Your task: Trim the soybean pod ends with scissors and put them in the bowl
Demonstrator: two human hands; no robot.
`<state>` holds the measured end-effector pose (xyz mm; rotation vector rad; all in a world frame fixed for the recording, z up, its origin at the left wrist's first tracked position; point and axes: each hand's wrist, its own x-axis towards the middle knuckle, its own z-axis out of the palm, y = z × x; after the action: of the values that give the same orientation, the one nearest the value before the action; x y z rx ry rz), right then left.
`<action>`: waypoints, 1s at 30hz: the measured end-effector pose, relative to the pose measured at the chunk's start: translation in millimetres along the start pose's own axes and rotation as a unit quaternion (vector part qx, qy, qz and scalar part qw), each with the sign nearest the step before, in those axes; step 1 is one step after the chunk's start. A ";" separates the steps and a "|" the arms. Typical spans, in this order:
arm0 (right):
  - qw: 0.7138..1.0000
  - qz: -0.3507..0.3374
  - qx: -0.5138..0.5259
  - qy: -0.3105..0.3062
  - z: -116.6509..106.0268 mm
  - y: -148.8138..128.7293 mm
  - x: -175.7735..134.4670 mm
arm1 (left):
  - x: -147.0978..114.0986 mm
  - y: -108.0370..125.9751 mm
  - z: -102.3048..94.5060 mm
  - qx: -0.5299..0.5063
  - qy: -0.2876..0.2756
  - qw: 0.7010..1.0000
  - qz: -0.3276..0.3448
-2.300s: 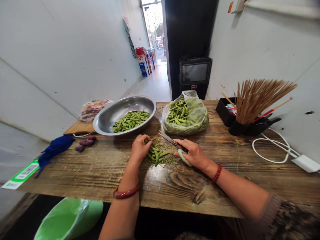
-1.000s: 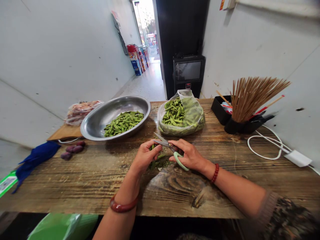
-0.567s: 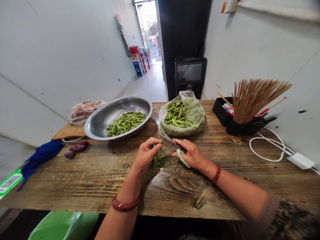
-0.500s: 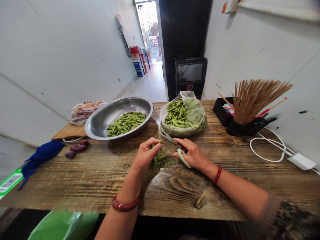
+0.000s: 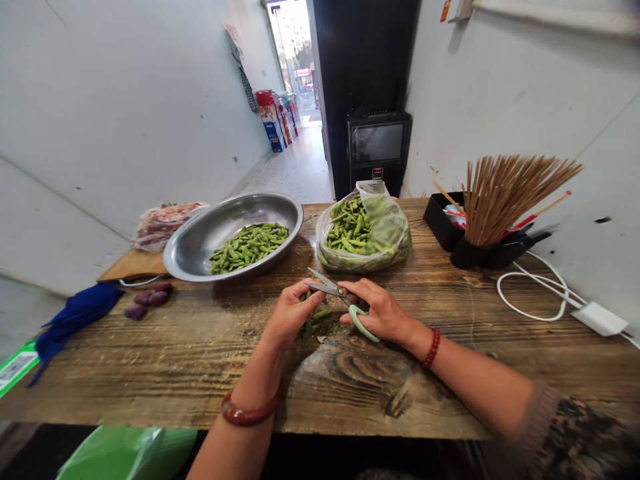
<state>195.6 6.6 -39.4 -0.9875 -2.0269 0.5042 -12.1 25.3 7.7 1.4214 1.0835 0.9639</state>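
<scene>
My right hand point(image 5: 373, 310) grips green-handled scissors point(image 5: 361, 323), their blades apart and pointing left. The lower blade reaches my left hand point(image 5: 293, 312), whose thumb and fingers are closed on green soybean pods point(image 5: 304, 295), mostly hidden by the fingers. More pods point(image 5: 316, 323) and small trimmings lie on the wood under both hands. Beyond them, a steel basin point(image 5: 193, 243) tilts slightly and holds a heap of pods at its near right. A clear plastic bag point(image 5: 395, 230) full of pods stands right of the basin.
On the wooden table point(image 5: 200, 360), purple-red round items point(image 5: 145, 298) and a blue cloth point(image 5: 83, 310) lie left. Black holders point(image 5: 443, 223) with many brown sticks point(image 5: 510, 200) stand right, near a white adapter point(image 5: 600, 320) and cable. A green bin point(image 5: 110, 453) sits below the front edge.
The scissors have moved left, so their open blades now overlap my left fingertips. The pod end that stuck out there is hidden now. The view has shifted slightly.
</scene>
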 end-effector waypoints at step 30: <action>1.000 0.022 0.004 -0.001 0.8 0.6 -0.6 | -0.3 2.1 -5.9 -0.157 0.030 0.986 -0.042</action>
<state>195.5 6.4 -40.5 -1.0286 -2.0079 0.5362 -17.6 26.5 10.5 1.0873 0.9775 1.0696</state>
